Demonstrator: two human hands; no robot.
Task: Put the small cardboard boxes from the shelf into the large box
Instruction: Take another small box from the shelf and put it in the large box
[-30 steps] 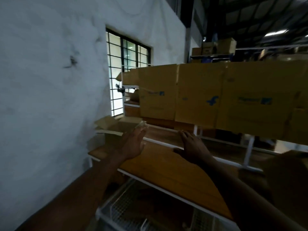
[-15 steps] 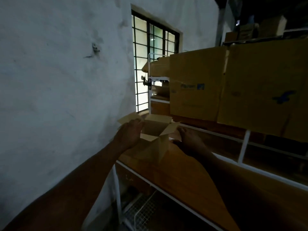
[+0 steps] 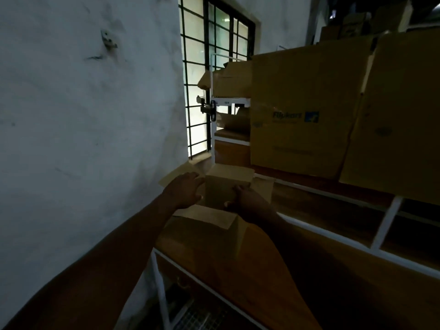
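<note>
Wall (image 3: 83, 139): I see it bare and pale, left of the open box, close beside that box's outer flap, so there is little room to swing anything out on that side.
Left hand (image 3: 184, 192): It sits at the left flap of the open box, fingers spread and loose, resting on or just over the cardboard; I cannot tell if it presses. It pinches nothing.
Open box (image 3: 227, 184): This is my landmark, a small cardboard box with all four flaps out, standing on the wooden shelf (image 3: 238, 263) near its left end, below the window (image 3: 214, 67). I judge it one of the boxes to be moved, though it could be the receiving box; the pictures do not settle that.
Step in hand: I judge both hands are closing on the open box to take it. Done well, I would put the palms flat on opposite walls below the flaps, squeeze evenly, and lift straight up.
Right hand (image 3: 247, 200): It is at the near right edge of the open box, fingers curled toward the rim; whether they have hold of it, I cannot tell.
Printed cartons (image 3: 300, 110): These stand right of and behind the open box, on the tier above, overhanging it; I would draw the box toward me, not upward into them.
</note>
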